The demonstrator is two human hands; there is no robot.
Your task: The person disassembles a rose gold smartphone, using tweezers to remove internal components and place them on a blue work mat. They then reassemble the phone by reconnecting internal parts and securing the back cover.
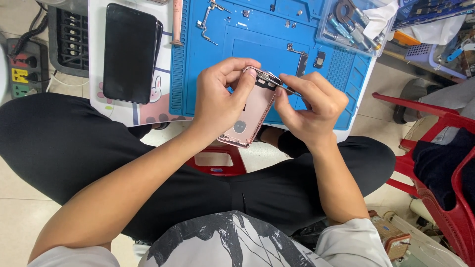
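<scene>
Item: pink phone shell [250, 116], held in the air over the lap, just before the blue mat [208, 59].
Left hand [220, 96]: grip closed round the shell's upper half.
Right hand [309, 106]: grip pinched on tweezers [287, 89], tip at the shell's top edge.
Risks: a tweezer slip could scratch the shell or flick a small part to the floor; loose parts [297, 54] on the mat lie near.

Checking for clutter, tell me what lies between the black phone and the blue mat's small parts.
In the head view, only a pink rod-shaped tool lies between the black phone and the loose metal parts.
</scene>
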